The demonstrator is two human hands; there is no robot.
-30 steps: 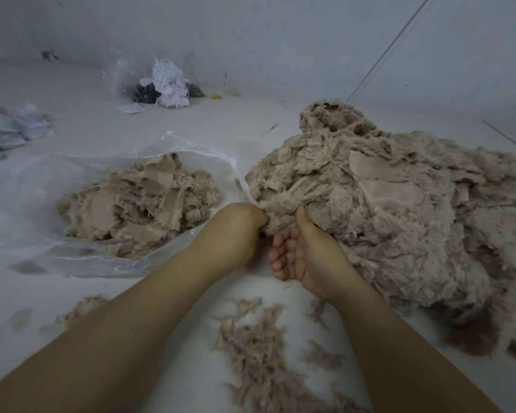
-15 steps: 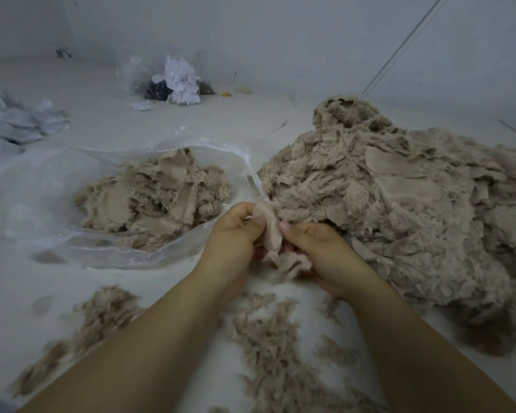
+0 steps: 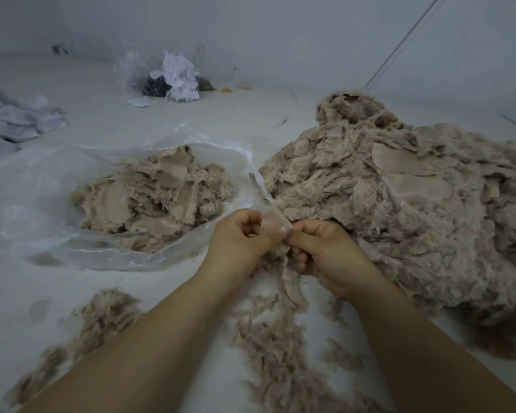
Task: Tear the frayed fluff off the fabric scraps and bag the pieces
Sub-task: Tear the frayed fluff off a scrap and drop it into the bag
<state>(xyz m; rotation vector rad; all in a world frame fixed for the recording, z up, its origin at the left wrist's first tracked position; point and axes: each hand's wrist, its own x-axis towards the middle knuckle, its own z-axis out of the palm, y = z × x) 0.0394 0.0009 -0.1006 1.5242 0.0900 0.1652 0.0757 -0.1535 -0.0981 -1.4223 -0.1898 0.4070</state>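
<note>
Over at nine o'clock a crumpled heap of pale grey cloth [image 3: 15,120] runs off the edge, so its extent is anyone's guess. Next comes the clear, flimsy plastic bag [image 3: 27,204] lying open on the white floor [image 3: 102,114], its mouth toward three o'clock, with a mound of trimmed beige pieces [image 3: 152,198] inside. Back at twelve o'clock sits a second clear bag of white and dark scraps [image 3: 173,76] (too small to tell more). At the centre, the left hand [image 3: 239,239] and the right hand [image 3: 325,251] nearly touch, each pinching the same small beige fabric scrap [image 3: 276,223] between thumb and curled fingers, just in front of the bag's mouth. It looks feather-light, limp and soft; I'd judge the smooth backing is the place to pinch, since the fluffy fringe hanging below would simply pull away. The lower fingers are hidden behind fluff. Torn beige fluff [image 3: 277,338] litters the floor at six o'clock. At three o'clock looms the big pile of untrimmed beige scraps [image 3: 399,204], cut off by the frame.
</note>
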